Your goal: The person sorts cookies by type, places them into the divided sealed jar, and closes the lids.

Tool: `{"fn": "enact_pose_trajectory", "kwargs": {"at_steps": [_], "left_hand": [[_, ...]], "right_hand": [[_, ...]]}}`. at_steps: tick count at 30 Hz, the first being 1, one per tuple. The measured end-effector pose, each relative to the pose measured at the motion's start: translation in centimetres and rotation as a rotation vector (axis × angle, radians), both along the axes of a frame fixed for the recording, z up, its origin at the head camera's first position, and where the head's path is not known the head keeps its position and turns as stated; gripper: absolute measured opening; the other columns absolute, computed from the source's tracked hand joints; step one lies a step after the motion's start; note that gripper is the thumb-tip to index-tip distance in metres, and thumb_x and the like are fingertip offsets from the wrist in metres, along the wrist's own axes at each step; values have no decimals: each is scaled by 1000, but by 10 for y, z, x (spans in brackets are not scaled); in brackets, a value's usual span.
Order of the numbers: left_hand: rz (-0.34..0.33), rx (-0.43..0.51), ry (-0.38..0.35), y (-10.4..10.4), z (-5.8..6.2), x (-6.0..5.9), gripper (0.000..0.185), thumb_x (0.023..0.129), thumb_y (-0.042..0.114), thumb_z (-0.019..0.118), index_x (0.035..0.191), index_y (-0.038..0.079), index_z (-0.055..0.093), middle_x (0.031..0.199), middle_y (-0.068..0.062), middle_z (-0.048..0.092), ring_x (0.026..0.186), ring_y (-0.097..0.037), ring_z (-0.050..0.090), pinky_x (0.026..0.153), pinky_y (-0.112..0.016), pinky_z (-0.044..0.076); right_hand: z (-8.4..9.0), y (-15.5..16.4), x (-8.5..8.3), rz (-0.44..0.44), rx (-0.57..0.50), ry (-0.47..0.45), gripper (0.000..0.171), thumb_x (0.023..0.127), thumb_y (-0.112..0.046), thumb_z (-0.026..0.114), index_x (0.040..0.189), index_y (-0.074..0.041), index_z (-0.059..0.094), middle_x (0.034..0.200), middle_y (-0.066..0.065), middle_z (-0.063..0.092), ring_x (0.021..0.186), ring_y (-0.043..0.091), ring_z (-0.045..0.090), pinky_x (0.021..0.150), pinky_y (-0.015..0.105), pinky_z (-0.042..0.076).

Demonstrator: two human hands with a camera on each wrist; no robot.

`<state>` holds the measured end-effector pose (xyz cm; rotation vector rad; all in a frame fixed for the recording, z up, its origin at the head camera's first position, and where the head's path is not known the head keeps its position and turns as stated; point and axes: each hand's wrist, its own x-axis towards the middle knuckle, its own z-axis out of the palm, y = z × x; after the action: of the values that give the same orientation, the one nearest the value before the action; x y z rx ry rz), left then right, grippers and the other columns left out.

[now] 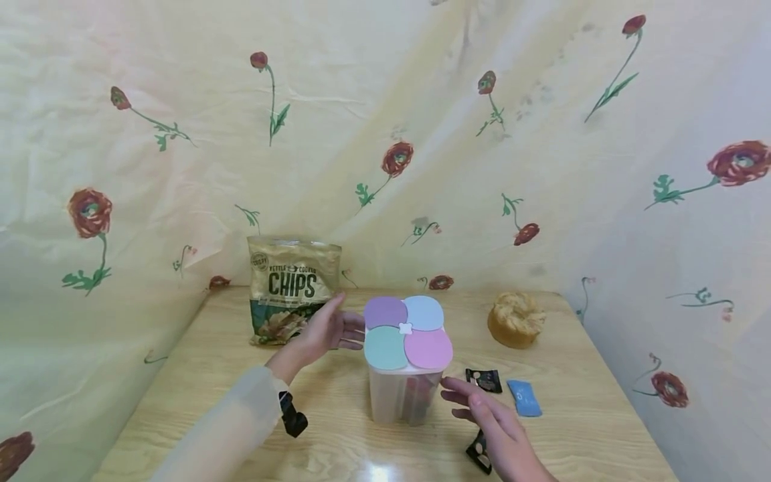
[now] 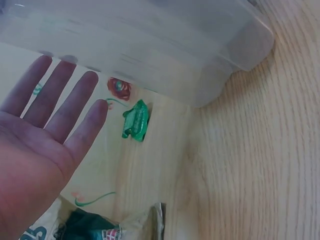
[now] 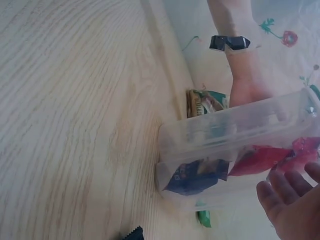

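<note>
A clear plastic storage container (image 1: 391, 395) stands upright on the table, its lid (image 1: 405, 329) made of purple, light blue, green and pink flaps, all lying flat. Red and dark blue packets (image 3: 197, 176) show inside through the wall. On its left side is my left hand (image 1: 331, 327), fingers extended, fingertips right at the wall in the left wrist view. To the right, my right hand (image 1: 488, 415) has its fingers loosely spread, close by the container's lower side. Neither hand grips anything.
A chips bag (image 1: 293, 288) stands behind my left hand. At the back right sits a round bread (image 1: 516, 320). Black packets (image 1: 484, 380) and a blue packet (image 1: 525, 397) lie near my right hand. A green packet (image 2: 136, 121) lies behind the container. Flowered cloth surrounds the table.
</note>
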<state>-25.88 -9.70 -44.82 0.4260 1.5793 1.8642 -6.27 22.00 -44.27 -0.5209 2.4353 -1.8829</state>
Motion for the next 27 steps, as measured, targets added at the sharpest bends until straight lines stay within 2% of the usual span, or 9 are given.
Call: {"fn": "enact_pose_trajectory", "kwargs": {"at_steps": [5,8,13,16,20,23,27], "left_hand": [[-12,9,17,-2,-4,5,78,105,68,18,105,15,76,104,1,77,100,-19,72,101,-48,53],[-3,-2,35,-3,-5,10,83,106,65,17,119,4,72,112,-3,76,105,-20,72,104,-51,51],[27,-38,54,-3,-4,20,86,107,60,17,139,-12,54,133,-16,68,118,-26,68,110,-58,44],[60,-43,43,-4,-4,28,86,107,61,22,142,-13,51,137,-19,65,122,-29,67,108,-56,46],[102,-44,36,-8,-5,40,86,106,63,29,142,-11,51,135,-17,66,123,-33,65,105,-52,50],[103,-48,59,-11,-5,49,82,108,58,26,144,-11,49,140,-21,62,130,-40,60,106,-52,49],[100,-54,90,-14,-5,59,78,109,54,23,146,-11,46,146,-25,56,134,-43,55,108,-52,48]], "right_hand": [[0,-1,2,37,0,-19,47,114,-12,20,150,1,46,152,24,48,133,4,54,104,25,49],[1,-1,3,38,6,-30,47,114,-14,20,152,2,44,155,25,45,135,3,52,106,23,47],[4,-3,2,24,16,-41,49,114,-16,19,153,3,41,159,25,40,137,2,50,107,20,45],[5,-3,-1,7,20,-50,49,114,-16,19,154,4,40,159,25,39,137,1,49,107,20,44],[6,-1,-7,-15,22,-116,52,115,-24,18,156,0,37,162,20,38,137,-3,48,106,18,42],[7,1,-12,-6,13,-131,53,115,-27,15,158,-3,35,163,18,36,138,-1,47,106,17,42],[7,4,-21,20,-21,-88,53,115,-25,13,159,-6,36,162,18,38,141,4,47,107,19,43]]}}
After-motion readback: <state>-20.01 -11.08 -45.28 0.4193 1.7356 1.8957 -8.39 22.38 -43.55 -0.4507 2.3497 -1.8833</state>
